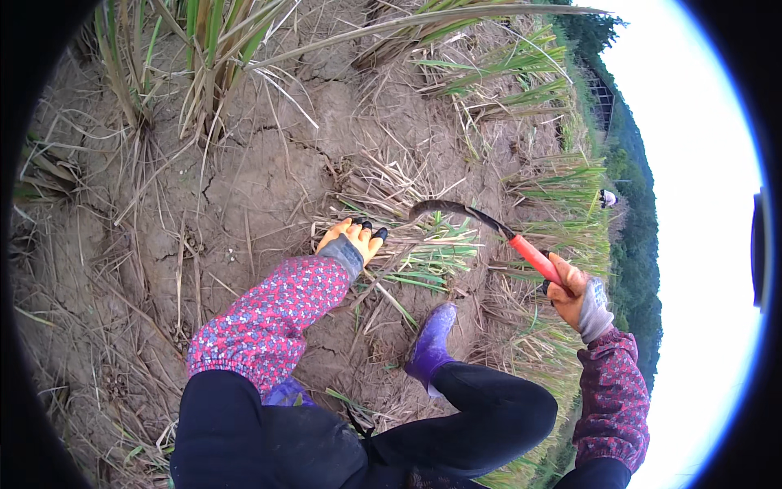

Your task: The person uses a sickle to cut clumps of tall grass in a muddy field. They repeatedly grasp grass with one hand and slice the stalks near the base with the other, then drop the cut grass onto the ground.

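Note:
My right hand (567, 290), in an orange glove with a grey cuff, grips the orange-red handle of a sickle (455, 208). The dark curved blade points left, over the far side of a bundle of cut stalks (427, 253) with green and straw-coloured ends. My left hand (351, 240), gloved with dark fingertips, is down at the left end of that bundle. Its fingers reach onto the stalks; their undersides are hidden, so whether they close around any is unclear. Both forearms wear red floral sleeve covers.
Standing stalk clumps (211, 73) rise at upper left. Cut stubble (550, 183) runs along the right. My purple boot (431, 345) stands on cracked, straw-strewn soil (269, 177) just below the bundle. Another person (607, 198) is far off, before wooded hills (635, 244).

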`<action>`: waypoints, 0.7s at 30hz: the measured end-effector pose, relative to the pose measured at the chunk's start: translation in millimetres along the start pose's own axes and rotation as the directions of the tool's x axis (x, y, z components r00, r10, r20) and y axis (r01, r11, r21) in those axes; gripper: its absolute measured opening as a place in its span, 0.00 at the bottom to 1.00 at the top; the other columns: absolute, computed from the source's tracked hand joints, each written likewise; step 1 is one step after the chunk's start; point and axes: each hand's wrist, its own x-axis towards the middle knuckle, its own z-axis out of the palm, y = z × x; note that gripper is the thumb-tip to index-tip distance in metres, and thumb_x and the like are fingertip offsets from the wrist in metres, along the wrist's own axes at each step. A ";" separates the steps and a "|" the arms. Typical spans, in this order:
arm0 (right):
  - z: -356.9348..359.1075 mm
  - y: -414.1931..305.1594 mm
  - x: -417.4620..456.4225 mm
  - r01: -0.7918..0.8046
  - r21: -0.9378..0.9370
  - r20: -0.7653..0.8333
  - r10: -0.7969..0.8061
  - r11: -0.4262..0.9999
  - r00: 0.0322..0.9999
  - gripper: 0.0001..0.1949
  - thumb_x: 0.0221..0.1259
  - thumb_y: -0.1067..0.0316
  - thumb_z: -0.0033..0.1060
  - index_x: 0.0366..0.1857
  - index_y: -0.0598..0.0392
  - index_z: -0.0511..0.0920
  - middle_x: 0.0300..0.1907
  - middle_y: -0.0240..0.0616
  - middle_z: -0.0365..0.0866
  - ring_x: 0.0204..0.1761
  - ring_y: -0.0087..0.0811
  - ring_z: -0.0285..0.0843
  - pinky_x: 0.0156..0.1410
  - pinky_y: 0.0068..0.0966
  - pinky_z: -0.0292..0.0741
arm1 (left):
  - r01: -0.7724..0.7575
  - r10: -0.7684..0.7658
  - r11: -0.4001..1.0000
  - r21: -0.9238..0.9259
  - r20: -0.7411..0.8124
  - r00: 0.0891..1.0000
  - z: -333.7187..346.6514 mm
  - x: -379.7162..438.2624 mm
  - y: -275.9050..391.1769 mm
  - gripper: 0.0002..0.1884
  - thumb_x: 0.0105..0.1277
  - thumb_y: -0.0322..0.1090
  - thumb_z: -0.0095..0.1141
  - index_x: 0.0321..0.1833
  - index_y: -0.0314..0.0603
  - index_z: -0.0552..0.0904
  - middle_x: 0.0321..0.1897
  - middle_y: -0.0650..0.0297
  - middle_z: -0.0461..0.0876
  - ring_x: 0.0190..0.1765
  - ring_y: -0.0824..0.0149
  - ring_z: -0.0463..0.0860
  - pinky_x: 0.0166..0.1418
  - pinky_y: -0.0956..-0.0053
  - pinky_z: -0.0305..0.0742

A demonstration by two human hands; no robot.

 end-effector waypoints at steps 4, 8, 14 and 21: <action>10.9 4.7 10.4 0.132 0.178 -0.338 -0.065 0.975 0.939 0.23 0.55 0.77 0.56 0.58 0.58 0.71 0.33 0.35 0.78 0.32 0.21 0.72 0.39 0.19 0.72 | -0.018 0.018 1.000 0.006 0.002 1.000 -3.0 -5.5 6.8 0.18 0.67 0.37 0.38 0.59 0.49 0.69 0.52 0.61 0.77 0.57 0.62 0.75 0.68 0.63 0.61; 35.8 -8.9 40.0 0.112 0.325 -0.304 -0.009 0.939 0.952 0.23 0.55 0.76 0.56 0.58 0.56 0.72 0.32 0.35 0.78 0.31 0.20 0.72 0.39 0.19 0.73 | -0.009 0.013 1.000 0.024 -0.134 0.991 8.1 -16.7 -0.6 0.16 0.65 0.37 0.40 0.54 0.49 0.72 0.50 0.60 0.78 0.54 0.62 0.77 0.67 0.63 0.63; 85.6 -16.0 79.8 0.160 0.628 -0.201 -0.040 0.762 0.979 0.22 0.56 0.74 0.55 0.57 0.61 0.70 0.34 0.33 0.76 0.31 0.19 0.70 0.39 0.18 0.72 | -0.017 0.033 0.998 0.066 -0.243 0.970 11.6 -34.3 -3.2 0.15 0.63 0.37 0.42 0.51 0.49 0.74 0.50 0.61 0.79 0.55 0.62 0.77 0.67 0.60 0.63; 145.6 -29.6 118.9 -0.186 0.957 0.187 0.019 0.224 0.982 0.18 0.57 0.74 0.52 0.53 0.60 0.72 0.33 0.22 0.71 0.32 0.14 0.64 0.39 0.13 0.66 | -0.022 0.045 0.995 0.093 -0.256 0.966 0.1 -44.5 -3.1 0.14 0.62 0.37 0.44 0.49 0.49 0.75 0.49 0.63 0.78 0.57 0.62 0.75 0.67 0.59 0.62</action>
